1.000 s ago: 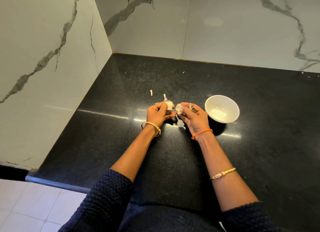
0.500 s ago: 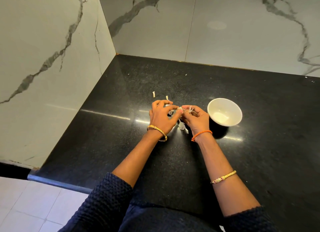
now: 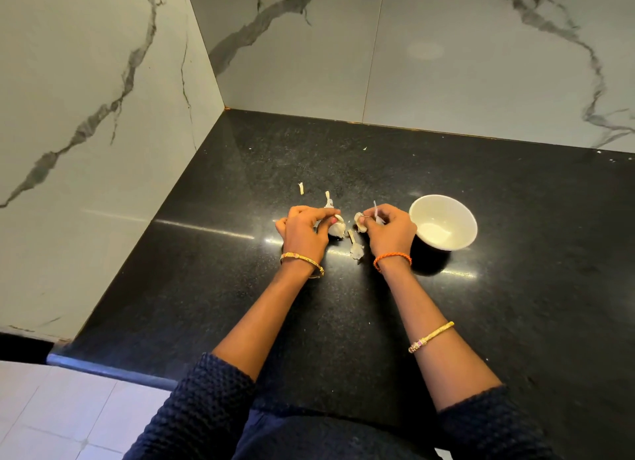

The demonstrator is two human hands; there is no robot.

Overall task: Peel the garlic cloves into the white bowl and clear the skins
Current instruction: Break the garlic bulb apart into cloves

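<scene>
Right now your left hand (image 3: 304, 229) grips a chunk of garlic (image 3: 336, 226), fingers curled round it, low over the black counter (image 3: 206, 287). Your right hand (image 3: 390, 231) pinches a single clove (image 3: 359, 221) between thumb and fingertips, with a strip of skin (image 3: 375, 209) sticking up from it. The white bowl (image 3: 443, 221) sits just beside your right hand, toward the counter's right side. Loose skins lie between your wrists (image 3: 355, 248) and beyond your left hand toward the back corner (image 3: 301, 188).
</scene>
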